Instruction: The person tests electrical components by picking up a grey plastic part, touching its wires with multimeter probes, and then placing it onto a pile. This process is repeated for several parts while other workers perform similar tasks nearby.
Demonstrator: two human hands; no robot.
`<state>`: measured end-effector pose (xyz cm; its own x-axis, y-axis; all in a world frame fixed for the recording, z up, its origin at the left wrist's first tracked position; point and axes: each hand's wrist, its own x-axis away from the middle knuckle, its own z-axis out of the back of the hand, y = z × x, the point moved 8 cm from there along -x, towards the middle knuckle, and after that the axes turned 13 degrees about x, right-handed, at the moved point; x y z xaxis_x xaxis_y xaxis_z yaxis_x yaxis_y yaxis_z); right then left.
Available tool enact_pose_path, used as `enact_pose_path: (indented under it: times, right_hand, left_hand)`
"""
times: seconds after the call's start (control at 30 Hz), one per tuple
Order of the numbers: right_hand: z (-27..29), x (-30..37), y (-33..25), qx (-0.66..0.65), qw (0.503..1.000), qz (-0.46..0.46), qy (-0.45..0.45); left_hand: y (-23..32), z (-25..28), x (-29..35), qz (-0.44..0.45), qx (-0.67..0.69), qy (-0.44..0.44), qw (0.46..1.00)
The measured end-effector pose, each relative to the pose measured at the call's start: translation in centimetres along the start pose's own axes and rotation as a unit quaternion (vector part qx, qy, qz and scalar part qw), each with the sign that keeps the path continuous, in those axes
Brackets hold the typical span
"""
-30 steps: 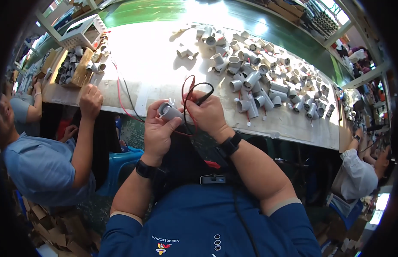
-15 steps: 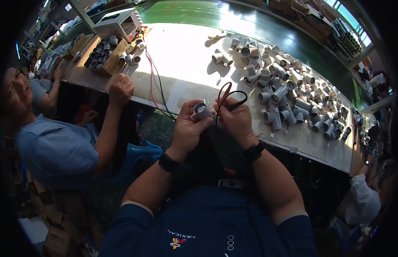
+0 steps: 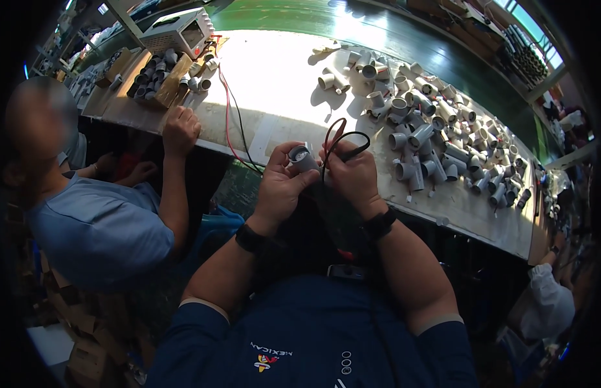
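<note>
In front of my body, my left hand [image 3: 276,187] grips a short grey cylinder housing [image 3: 305,163], its open end tipped up and showing a pale round part inside. Close beside it, my right hand [image 3: 354,178] is closed on a pair of test leads, one red and one black [image 3: 361,136], which loop up over the fingers. The right fingertips are near the housing's lower end; whether a tip touches it is hidden. Both hands are above the gap before the table's near edge.
Many similar grey housings [image 3: 420,136] lie heaped on the right of the table [image 3: 262,64]. A white metal box [image 3: 174,32] with red and black cables [image 3: 227,123] stands back left, near a carton of grey parts [image 3: 171,90]. A person in blue [image 3: 100,220] sits at my left, fist on the table edge.
Both hands have shifted slightly left and up, still holding the housing and leads. The person at my left has turned and leaned nearer.
</note>
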<state>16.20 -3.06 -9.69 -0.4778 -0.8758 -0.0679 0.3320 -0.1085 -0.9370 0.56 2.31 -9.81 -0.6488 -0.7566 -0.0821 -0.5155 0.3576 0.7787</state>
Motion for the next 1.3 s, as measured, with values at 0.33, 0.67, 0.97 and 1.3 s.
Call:
enact_pose_path:
  times: [0.33, 0.67, 0.97, 1.3]
  right_hand:
    - [0.2, 0.4, -1.0, 0.018, 1.0, 0.01, 0.012]
    - [1.1, 0.8, 0.1, -0.129, 0.99, -0.016, 0.052]
    - [2.7, 1.9, 0.4, -0.058, 0.997, 0.01, 0.04]
    - [4.2, 3.3, 0.4, -0.064, 0.994, 0.032, 0.077]
  left_hand:
    - [0.3, -0.3, 0.0, 0.005, -0.023, 0.008, 1.0]
    - [1.8, -0.2, -0.5, -0.009, -0.034, 0.044, 0.998]
    - [14.7, 9.1, -12.7, -0.161, -0.677, 0.204, 0.689]
    - [6.1, -2.1, -20.7, -0.227, -0.697, -0.13, 0.667]
